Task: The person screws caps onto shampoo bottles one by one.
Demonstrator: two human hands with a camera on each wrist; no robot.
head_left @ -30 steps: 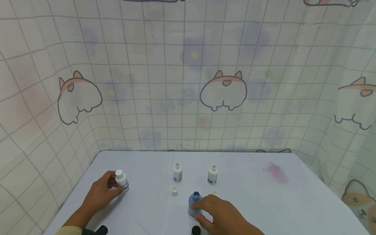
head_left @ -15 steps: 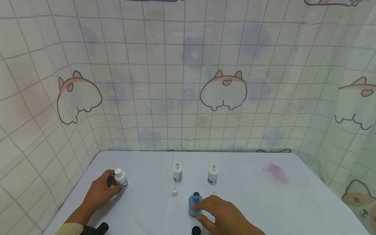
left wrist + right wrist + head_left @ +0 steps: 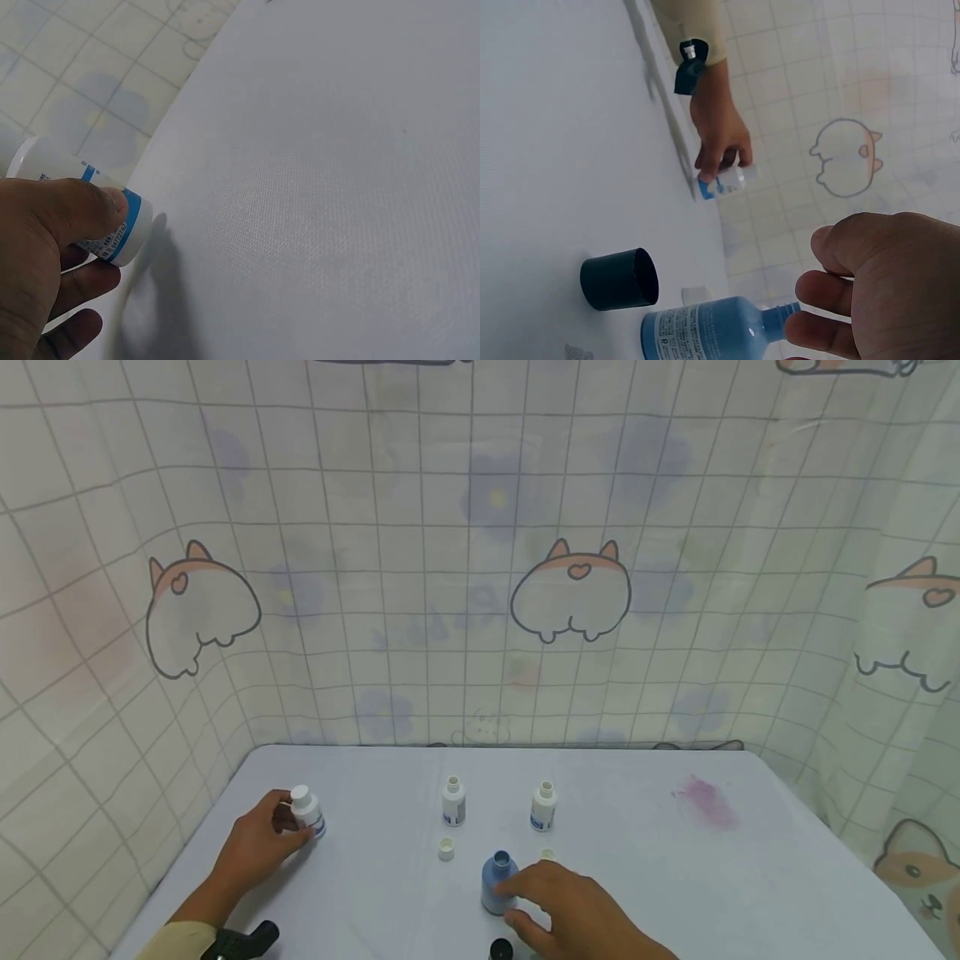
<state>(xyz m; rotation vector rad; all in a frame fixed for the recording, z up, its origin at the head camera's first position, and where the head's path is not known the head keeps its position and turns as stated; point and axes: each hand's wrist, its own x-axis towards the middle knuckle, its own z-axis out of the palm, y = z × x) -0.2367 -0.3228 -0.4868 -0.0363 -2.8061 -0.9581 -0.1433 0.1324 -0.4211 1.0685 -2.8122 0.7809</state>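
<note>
Pinching the capped white bottle [image 3: 307, 812] at the worktop's [image 3: 390, 893] left side, the left hand [image 3: 253, 850] would do well to level its tilt and press lightly; the right hand [image 3: 573, 906], fingers spread beside the uncapped blue bottle [image 3: 492, 885], contact unclear, should go gently, as a nudge could tip it; a pink stain [image 3: 707, 802] marks the pale surface; grid-patterned sheeting [image 3: 420, 568] with cartoon animal shapes lines the back and sides.
</note>
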